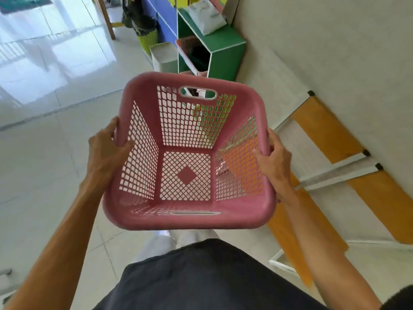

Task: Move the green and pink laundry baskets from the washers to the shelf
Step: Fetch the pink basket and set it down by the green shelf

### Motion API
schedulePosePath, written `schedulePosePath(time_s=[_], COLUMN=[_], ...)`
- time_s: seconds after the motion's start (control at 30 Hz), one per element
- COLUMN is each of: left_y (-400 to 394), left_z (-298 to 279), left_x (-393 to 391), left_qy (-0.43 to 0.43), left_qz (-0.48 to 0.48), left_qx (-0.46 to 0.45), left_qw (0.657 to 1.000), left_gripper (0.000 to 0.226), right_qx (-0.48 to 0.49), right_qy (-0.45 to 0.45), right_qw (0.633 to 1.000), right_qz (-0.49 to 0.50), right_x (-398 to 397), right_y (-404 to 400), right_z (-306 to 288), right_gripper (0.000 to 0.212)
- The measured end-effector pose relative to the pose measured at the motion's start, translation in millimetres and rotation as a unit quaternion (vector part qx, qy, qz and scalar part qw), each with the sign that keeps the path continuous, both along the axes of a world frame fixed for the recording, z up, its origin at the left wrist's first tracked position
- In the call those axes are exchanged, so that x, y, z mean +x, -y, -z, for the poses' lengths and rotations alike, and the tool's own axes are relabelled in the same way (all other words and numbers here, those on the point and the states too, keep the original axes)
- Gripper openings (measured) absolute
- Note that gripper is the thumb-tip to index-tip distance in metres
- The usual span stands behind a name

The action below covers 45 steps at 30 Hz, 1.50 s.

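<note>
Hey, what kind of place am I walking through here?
Probably a laundry or utility area: you're carrying an empty pink perforated plastic basket, another pink basket sits in the green cubby shelf, on pale glossy floor tiles.

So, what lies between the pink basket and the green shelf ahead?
In the head view, only bare floor shows between the pink basket and the green shelf; the basket hides part of that stretch.

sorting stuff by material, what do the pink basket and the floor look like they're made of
Pink basket: looks like moulded plastic, smooth with a slight sheen, its lattice walls and handle slots formed in one piece. Floor: probably glazed tile, pale and glossy, with grout lines and window glare.
</note>
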<state>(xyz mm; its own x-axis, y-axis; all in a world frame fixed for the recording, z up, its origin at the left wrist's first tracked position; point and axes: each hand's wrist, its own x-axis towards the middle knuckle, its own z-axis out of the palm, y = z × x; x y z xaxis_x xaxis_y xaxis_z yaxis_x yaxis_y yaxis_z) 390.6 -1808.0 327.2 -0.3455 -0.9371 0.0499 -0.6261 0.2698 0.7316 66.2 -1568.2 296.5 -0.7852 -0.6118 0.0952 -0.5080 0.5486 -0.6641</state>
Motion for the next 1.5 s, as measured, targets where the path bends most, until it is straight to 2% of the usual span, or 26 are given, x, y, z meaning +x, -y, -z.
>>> schedulePosePath(time_s=[0.3, 0.63, 0.77, 0.87, 1.1, 1.23, 1.37, 1.5], left_y=[162.0, 290.0, 320.6, 334.7, 385.1, 407.9, 417.6, 412.5], left_z=[0.2, 15.2, 30.1, 39.6, 62.6, 76.8, 104.5, 142.1], left_x=[-131.5, -314.0, -366.9, -403.4, -494.4, -531.3, -562.5, -578.5], left_qy=[0.015, 0.036, 0.107, 0.128, 0.136, 0.109, 0.095, 0.099], left_qz=[0.129, 0.296, 0.355, 0.402, 0.494, 0.477, 0.492, 0.506], left_qx=[-0.018, -0.072, -0.063, -0.055, -0.067, -0.006, -0.016, -0.029], left_qw=[0.991, 0.952, 0.927, 0.905, 0.856, 0.872, 0.865, 0.856], left_gripper=[0.07, 0.051, 0.074, 0.087, 0.08, 0.09, 0.068, 0.071], right_qx=[-0.029, -0.063, -0.089, -0.077, -0.071, -0.074, -0.074, -0.045], right_qy=[0.019, 0.036, 0.036, 0.036, 0.06, 0.05, 0.069, 0.07], right_qw=[0.988, 0.951, 0.933, 0.914, 0.868, 0.85, 0.84, 0.843], right_qz=[0.151, 0.301, 0.348, 0.396, 0.488, 0.52, 0.533, 0.531], right_x=[-52.9, -122.7, -128.1, -132.4, -145.0, -159.6, -178.2, -193.1], right_y=[77.1, 144.6, 165.7, 179.5, 228.5, 260.3, 278.3, 275.8], right_z=[6.7, 16.4, 23.2, 29.1, 42.7, 55.2, 76.1, 112.3], right_gripper=[0.075, 0.066, 0.068, 0.068, 0.066, 0.066, 0.068, 0.069])
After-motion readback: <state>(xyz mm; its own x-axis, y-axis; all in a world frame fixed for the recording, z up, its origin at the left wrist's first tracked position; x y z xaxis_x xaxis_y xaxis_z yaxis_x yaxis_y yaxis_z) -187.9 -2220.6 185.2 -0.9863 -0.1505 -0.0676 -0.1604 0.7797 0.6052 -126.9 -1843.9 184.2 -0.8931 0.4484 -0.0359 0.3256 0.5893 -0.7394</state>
